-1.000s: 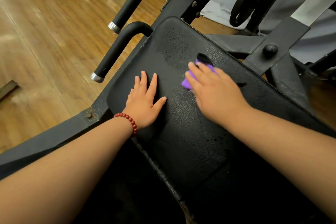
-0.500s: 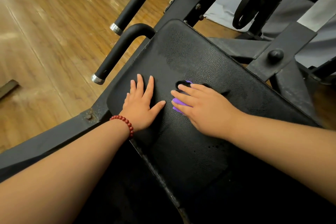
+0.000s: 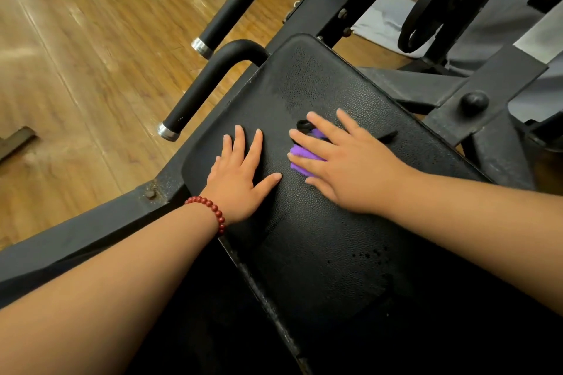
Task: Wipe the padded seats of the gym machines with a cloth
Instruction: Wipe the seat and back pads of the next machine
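Black seat point(image 3: 320, 253), one; purple cloth point(image 3: 301, 156), one

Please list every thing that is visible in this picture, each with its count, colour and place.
padded seat: one, black, centre
cloth: one, purple, under the right hand
handles: two, black with silver ends, upper left
weight plate: one, black, top right
knob: one, black, right of seat
frame: one, black, around seat
floor: wooden, brown, left
bracelet: one, red beads, left wrist
left hand: one, flat on seat
right hand: one, flat on cloth
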Tool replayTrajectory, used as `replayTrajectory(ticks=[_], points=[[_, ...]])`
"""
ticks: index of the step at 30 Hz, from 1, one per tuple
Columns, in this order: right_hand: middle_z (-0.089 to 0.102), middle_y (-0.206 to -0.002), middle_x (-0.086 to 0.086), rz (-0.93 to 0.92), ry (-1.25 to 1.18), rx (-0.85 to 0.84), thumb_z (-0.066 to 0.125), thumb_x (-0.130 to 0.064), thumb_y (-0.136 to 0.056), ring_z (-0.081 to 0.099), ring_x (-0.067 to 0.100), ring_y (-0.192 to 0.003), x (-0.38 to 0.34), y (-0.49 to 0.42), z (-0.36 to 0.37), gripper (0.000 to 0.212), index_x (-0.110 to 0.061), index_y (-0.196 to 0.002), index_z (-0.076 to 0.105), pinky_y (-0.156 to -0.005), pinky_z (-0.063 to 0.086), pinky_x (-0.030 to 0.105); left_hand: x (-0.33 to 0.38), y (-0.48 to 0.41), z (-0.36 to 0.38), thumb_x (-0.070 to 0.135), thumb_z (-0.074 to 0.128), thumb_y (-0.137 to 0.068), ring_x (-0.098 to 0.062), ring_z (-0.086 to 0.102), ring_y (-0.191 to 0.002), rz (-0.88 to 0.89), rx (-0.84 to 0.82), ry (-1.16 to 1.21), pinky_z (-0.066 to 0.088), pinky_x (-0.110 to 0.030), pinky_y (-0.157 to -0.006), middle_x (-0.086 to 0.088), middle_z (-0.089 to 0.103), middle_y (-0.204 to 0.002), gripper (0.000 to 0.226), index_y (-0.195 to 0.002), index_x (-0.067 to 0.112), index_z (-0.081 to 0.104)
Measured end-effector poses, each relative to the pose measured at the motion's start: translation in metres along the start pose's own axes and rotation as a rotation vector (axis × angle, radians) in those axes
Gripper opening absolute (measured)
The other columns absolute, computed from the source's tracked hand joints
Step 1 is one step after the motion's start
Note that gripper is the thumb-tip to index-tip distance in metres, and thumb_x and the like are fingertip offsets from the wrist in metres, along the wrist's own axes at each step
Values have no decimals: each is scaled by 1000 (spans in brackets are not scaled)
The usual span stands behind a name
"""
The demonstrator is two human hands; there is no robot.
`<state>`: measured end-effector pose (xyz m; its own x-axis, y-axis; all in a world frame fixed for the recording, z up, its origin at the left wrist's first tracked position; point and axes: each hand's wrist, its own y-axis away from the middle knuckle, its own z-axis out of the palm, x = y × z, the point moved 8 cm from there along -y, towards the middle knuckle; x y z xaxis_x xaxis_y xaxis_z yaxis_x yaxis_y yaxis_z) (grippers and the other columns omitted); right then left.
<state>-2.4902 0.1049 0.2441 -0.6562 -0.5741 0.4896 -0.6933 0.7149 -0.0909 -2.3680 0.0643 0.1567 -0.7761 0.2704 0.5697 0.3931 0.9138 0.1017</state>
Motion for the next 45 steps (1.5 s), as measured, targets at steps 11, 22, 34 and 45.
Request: replayTrajectory(ticks=[11, 22, 34, 45], points=[[67, -113, 25, 10, -13, 90, 76, -5, -71, 66, 40, -104, 41, -48, -9, 35, 5, -103, 71, -76, 57, 46, -2, -1, 1, 60, 34, -94, -25, -19, -147, -7, -14, -33, 1, -44, -119, -2, -26, -158, 80, -151, 33, -16], [67, -116, 23, -82, -122, 73, 63, -5, -79, 66, 38, -105, 25, -61, -1, 28, 3, -105, 71, -76, 57, 46, -9, -3, -2, 61, 33, -94, -19, -21, -146, -25, 10, -13, -3, -43, -119, 0, -28, -157, 82, -151, 29, -16], [67, -117, 19, -51, -60, -12, 83, -10, -63, 62, 41, -110, 11, -72, 16, 41, 0, -102, 73, -87, 52, 53, -16, -3, -10, 66, 45, -86, -19, -19, -147, -79, 91, 38, -2, -43, -119, -4, -24, -159, 101, -153, 18, -13], [19, -160, 11, 54, -56, -244, 33, -18, -102, 14, 24, -148, 9, -112, 18, 47, -7, -148, 31, -115, 17, 36, -23, -4, -4, 69, 48, -82, -20, -21, -146, -153, 45, 119, -2, -45, -118, -4, -26, -158, 108, -152, 16, -16]])
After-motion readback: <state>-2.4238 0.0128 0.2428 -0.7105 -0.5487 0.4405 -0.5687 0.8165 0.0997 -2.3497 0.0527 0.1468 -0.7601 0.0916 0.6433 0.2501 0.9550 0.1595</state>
